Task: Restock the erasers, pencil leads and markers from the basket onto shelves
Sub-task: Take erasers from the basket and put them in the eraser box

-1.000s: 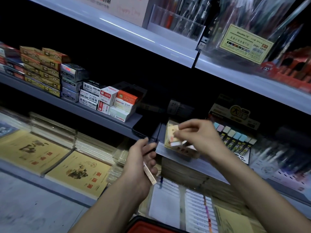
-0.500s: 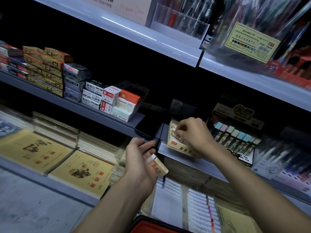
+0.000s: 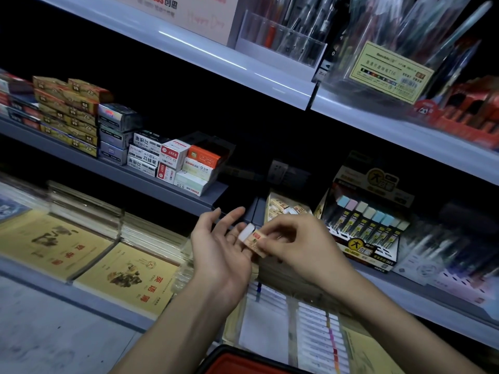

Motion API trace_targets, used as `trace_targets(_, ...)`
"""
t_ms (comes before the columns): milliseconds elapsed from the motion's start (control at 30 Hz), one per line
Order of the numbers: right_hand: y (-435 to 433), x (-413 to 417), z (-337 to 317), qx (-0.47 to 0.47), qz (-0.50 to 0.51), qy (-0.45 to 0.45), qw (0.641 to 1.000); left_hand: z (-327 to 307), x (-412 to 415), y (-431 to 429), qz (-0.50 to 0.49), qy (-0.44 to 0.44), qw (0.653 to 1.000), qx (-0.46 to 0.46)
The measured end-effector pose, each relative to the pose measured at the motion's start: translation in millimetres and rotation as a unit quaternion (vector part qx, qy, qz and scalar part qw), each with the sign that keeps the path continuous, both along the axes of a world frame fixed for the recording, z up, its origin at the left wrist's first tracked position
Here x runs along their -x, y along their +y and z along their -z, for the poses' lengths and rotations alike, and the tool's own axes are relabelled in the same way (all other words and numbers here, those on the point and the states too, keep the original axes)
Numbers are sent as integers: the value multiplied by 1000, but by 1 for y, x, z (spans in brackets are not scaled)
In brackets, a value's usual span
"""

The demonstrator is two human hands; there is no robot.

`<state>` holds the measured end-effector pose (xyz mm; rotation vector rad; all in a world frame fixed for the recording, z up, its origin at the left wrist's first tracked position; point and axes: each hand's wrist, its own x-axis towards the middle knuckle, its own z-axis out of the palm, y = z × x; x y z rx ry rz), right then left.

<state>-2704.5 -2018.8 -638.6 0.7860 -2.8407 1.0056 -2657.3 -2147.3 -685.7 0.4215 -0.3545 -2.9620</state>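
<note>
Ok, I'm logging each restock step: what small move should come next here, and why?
Probably the right hand lifts the eraser off the left hand and sets it in the open eraser box just behind. It pinches the eraser, the left hand lies open beneath it, and the box holds similar erasers.

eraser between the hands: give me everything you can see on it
The eraser is a small rectangular block, white, in a tan printed paper sleeve with a red mark. Its bare white end sticks out toward the upper left. It lies tilted across the fingers of the palm-up left hand, while the right hand pinches its sleeved end. It is held just below and in front of the open eraser box on the shelf. The print is too small to read.
</note>
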Motion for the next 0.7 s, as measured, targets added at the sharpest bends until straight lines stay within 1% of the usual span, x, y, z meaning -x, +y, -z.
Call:
trace_targets(67, 7, 12, -6, 12, 20, 30, 999, 3, -2, -2, -3, -2, 999, 36)
trace_targets(133, 12, 33, -11, 8, 61, 81, 995, 4, -4, -4, -3, -3, 998, 68)
trace_targets(200, 15, 61, -13, -10, 101, 136, 985, 4, -6, -5, -2, -1, 997, 79)
trace_targets(300, 11, 99, -3, -105, 128, 213, 963, 3, -7, -5, 1, -3, 996, 89)
trace_targets(367, 5, 114, 7, -182, 137, 238, 944, 2, -7, -5, 4, -4, 995, 97)
trace_targets(433, -2, 119, 16, -244, 124, 237, 932, 2, -8, -4, 8, -2, 994, 106)
trace_targets(533, -2, 116, 16, -240, 92, 186, 948, 1, -9, -2, 15, 8, 988, 156)
trace_targets(600, 4, 110, 13, -235, 76, 181, 952, 2, -11, 0, 20, 11, 974, 223)
trace_targets(700, 19, 90, 6, -210, 68, 185, 958, 2, -17, 5, 26, 20, 938, 344)
